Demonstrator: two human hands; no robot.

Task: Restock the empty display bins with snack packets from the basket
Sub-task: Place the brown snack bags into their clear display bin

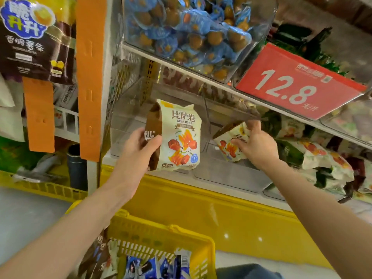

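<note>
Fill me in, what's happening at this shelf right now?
A person is restocking clear display bins. The left hand holds a cream and brown snack packet upright in front of an empty clear bin. The right hand presses a second, similar packet into the neighbouring bin, which looks otherwise nearly empty. Below, the yellow basket still has packets in it. Bins further right already hold packets.

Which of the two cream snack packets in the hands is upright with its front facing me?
The cream-and-brown packet in the left hand; the right hand's packet is tilted.
</note>
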